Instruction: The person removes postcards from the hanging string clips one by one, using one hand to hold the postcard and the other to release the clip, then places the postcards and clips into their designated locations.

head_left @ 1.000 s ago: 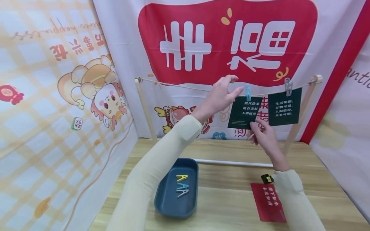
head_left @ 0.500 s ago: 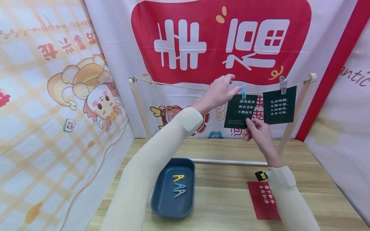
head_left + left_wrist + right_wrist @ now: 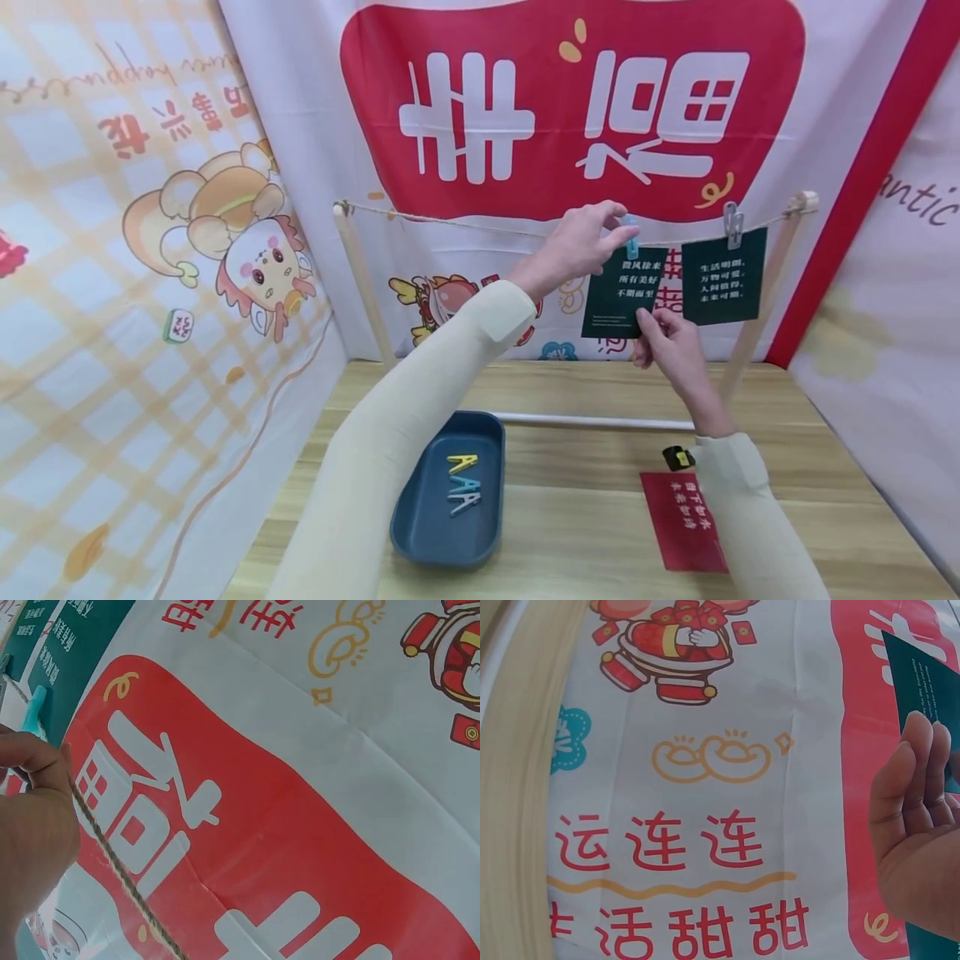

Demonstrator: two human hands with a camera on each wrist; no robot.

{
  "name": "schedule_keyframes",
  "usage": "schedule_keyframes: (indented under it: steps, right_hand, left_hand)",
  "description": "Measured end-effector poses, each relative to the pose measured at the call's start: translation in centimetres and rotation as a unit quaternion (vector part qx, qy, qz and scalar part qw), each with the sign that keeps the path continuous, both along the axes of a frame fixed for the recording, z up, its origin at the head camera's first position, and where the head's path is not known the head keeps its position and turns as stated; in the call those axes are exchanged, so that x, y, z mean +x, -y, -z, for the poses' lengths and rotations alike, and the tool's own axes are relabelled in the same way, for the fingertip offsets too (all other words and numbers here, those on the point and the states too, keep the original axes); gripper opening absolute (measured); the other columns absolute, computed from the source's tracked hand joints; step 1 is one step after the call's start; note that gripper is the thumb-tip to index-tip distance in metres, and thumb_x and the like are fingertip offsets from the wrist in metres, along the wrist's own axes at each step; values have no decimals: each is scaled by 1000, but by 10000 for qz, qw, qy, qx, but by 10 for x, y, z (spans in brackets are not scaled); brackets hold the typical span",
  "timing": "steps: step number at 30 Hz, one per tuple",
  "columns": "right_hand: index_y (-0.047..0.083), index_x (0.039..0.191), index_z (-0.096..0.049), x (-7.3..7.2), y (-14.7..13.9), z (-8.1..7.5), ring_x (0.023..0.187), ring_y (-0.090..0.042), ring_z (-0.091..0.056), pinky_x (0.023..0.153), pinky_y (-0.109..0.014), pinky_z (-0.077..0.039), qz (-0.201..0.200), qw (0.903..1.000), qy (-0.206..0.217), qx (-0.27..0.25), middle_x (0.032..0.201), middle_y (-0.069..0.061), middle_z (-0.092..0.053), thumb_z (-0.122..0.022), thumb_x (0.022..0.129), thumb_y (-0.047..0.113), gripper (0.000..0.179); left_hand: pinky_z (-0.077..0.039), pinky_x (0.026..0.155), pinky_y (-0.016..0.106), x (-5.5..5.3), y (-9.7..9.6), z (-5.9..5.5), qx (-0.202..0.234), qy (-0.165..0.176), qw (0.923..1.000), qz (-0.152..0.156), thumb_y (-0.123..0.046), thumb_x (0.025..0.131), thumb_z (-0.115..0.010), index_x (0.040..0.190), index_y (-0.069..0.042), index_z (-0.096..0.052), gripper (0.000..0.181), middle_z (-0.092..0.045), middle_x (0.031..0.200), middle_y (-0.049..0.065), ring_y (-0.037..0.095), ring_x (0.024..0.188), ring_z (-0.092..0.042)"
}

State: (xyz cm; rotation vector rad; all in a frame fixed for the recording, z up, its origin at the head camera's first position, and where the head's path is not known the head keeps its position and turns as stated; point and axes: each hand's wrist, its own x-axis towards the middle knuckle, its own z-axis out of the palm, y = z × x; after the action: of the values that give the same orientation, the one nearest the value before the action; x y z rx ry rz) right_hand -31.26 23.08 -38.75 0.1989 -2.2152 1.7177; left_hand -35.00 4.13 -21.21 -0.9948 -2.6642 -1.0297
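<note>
Here, left hand [image 3: 577,242] pinches blue clip [image 3: 632,247] on rope [image 3: 123,877] — right hand [image 3: 673,346] pinches green card [image 3: 615,296] at lower corner.

2 cards [image 3: 619,292] on string [image 3: 116,864], tray [image 3: 450,537] left

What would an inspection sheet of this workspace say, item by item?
Surface: wood-grain table.
Job's things: first green card hangs from the string by a blue clip, second green card by a grey clip; three more clips lie in the tray; red card on the table.
Clutter: small black-and-yellow object beside the right sleeve, too unclear to name.
Hands: left hand pinches the blue clip; right hand pinches a lower corner of the first green card.
Cables: nothing seen.
Surroundings: printed cloth behind and on both sides; wooden frame carries the string.
</note>
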Motion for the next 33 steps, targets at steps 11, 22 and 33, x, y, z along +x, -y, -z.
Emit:
schedule_keyframes:
  steps: [11,22,33]
  right_hand:
    - [-5,102,-57,21,10,-25,56,-21,-64,57,-25,-56,34,9990,-161,414,70,-18,-60,-52,101,34,39]
    - [1,102,-60,2,-2,1,55,-19,-64,56,-25,-56,155,9986,-181,479,65,-2,-60,-54,99,42,42]
    - [6,96,-60,3,0,1,57,-21,-64,58,-27,-57,250,9976,21,649,66,-4,-60,-54,95,53,48]
  left_hand:
    - [-53,71,12,2,-2,-1,313,-272,9991,125,-27,96,-61,121,-12,-52,30,-65,112,3,10,68,-64]
    - [-52,66,11,4,-2,5,720,-876,9935,40,-24,97,-60,106,-11,-56,15,-67,97,2,8,66,-62]
    - [-53,70,12,4,2,-4,1359,-1244,9828,157,-21,97,-60,105,-9,-60,14,-69,97,4,7,64,-62]
